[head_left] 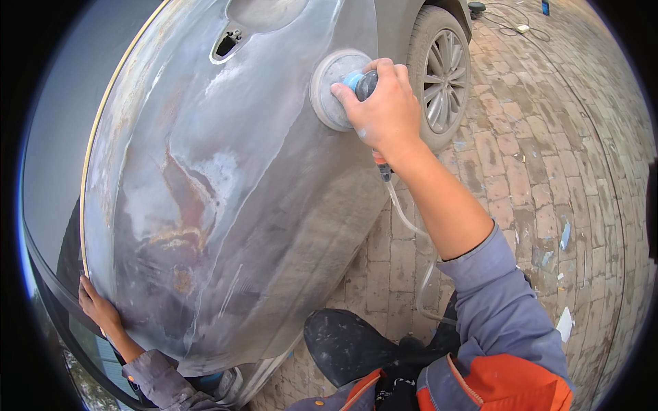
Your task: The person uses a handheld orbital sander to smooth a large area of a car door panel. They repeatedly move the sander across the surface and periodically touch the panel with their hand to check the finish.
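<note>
A round sander, gripped by the closed right hand, is pressed against the sanded car door below its handle recess; the left hand lies flat at the door's upper edge. Bare metal could be gouged if the pad is tilted.

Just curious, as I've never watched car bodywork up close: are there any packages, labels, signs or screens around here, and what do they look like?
None that can be made out as such.
Scraps: small white and pale blue bits lying on the brick paving at right, too small to identify.
Small white box: on a cable, top right by the car wheel.
</note>
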